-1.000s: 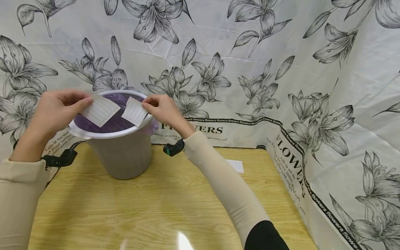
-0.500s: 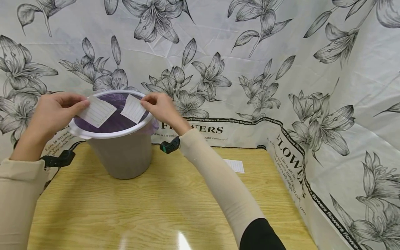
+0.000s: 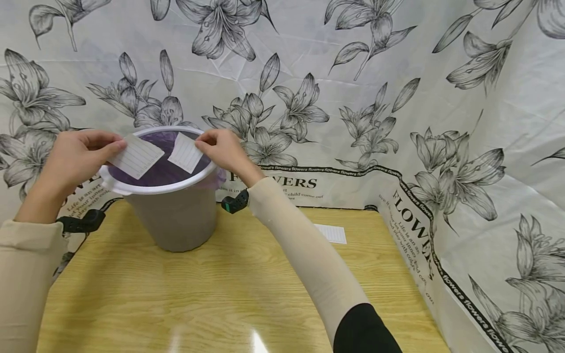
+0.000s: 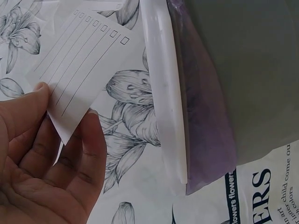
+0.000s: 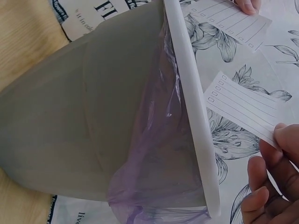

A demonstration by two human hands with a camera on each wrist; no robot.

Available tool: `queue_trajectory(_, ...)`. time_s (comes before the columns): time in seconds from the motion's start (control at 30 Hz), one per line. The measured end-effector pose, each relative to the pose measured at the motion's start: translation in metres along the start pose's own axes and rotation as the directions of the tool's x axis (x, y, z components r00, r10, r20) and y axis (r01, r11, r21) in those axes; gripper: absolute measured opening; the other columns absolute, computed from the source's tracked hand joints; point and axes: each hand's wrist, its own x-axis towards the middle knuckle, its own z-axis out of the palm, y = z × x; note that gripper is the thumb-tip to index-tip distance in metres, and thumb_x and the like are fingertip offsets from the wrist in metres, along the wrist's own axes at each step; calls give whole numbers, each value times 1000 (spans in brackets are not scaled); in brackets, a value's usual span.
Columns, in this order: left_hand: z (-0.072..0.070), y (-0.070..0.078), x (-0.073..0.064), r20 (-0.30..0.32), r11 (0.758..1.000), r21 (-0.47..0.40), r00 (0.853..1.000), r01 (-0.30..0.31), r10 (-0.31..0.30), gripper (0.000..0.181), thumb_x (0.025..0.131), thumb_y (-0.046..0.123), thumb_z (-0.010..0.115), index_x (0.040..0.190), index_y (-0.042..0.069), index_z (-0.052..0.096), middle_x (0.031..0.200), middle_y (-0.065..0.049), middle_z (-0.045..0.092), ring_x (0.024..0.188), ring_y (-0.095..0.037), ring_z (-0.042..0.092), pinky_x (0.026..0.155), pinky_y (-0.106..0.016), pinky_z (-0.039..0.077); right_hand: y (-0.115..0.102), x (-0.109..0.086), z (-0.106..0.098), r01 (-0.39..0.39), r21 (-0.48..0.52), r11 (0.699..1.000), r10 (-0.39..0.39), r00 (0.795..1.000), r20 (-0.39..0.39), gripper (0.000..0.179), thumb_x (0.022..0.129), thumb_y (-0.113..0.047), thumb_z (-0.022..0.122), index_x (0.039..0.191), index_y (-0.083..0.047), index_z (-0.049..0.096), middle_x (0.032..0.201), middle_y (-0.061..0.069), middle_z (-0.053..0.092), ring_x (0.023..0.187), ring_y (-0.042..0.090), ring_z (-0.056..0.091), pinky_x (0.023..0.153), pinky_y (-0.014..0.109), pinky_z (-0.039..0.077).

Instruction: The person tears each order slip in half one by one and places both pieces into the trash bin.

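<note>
My left hand (image 3: 81, 154) pinches a white lined piece of paper (image 3: 138, 157) by its corner, between thumb and fingers. Small printed checkboxes run along one edge of that piece, as the left wrist view shows. In my right hand (image 3: 227, 152) a second lined piece of paper (image 5: 245, 107) is pinched at a corner, also with checkboxes. Both pieces are held over the mouth of a grey trash can (image 3: 176, 220). The can has a white rim (image 3: 165, 189) and a purple bag (image 5: 154, 140) lining it, folded out over the rim.
On the wooden table (image 3: 198, 294) another lined paper (image 3: 332, 234) lies toward the back right, partly behind my right sleeve (image 3: 304, 255). A white cloth with black flower prints (image 3: 304, 29) hangs behind and on the right.
My right hand has shifted slightly left with its paper. The left hand moved a little left, then stayed nearly still. Both hands keep their grip over the can.
</note>
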Motion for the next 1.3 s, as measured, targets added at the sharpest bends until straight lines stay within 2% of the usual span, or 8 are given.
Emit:
queue_trajectory(0.3, 0, 1, 1, -2, 1000, 5, 1000, 7, -7, 52, 99, 49, 65, 128, 7, 70, 83, 36, 63, 75, 8, 64, 66, -13, 50, 0, 2, 4, -15, 2, 1000, 15, 999, 46, 25, 104, -24, 65, 119, -8, 76, 116, 4, 76, 100, 11, 68, 82, 16, 52)
queue_trajectory(0.7, -2, 4, 2, 11, 999, -6, 999, 43, -43, 56, 99, 52, 63, 134, 8, 67, 85, 36, 63, 76, 9, 65, 69, -12, 48, 4, 0, 5, -12, -28, 1000, 13, 999, 42, 25, 104, -23, 65, 119, -7, 76, 118, 6, 75, 104, 13, 68, 86, 16, 52)
queue_trajectory(0.97, -4, 10, 3, 7, 998, 18, 998, 67, -67, 61, 98, 56, 60, 137, 10, 66, 85, 37, 61, 77, 11, 63, 69, -12, 45, 8, -1, 6, -3, -36, 999, 4, 1000, 30, 24, 104, -21, 64, 118, -6, 77, 116, 7, 76, 103, 15, 69, 86, 18, 52)
queue_trajectory(1.3, -4, 13, 4, 11, 998, 0, 998, 55, -55, 59, 99, 53, 62, 138, 7, 65, 84, 36, 62, 76, 11, 63, 68, -12, 47, 14, -2, 6, -12, -36, 999, 13, 999, 46, 28, 106, -23, 61, 125, -7, 75, 122, 8, 74, 106, 17, 68, 85, 20, 54)
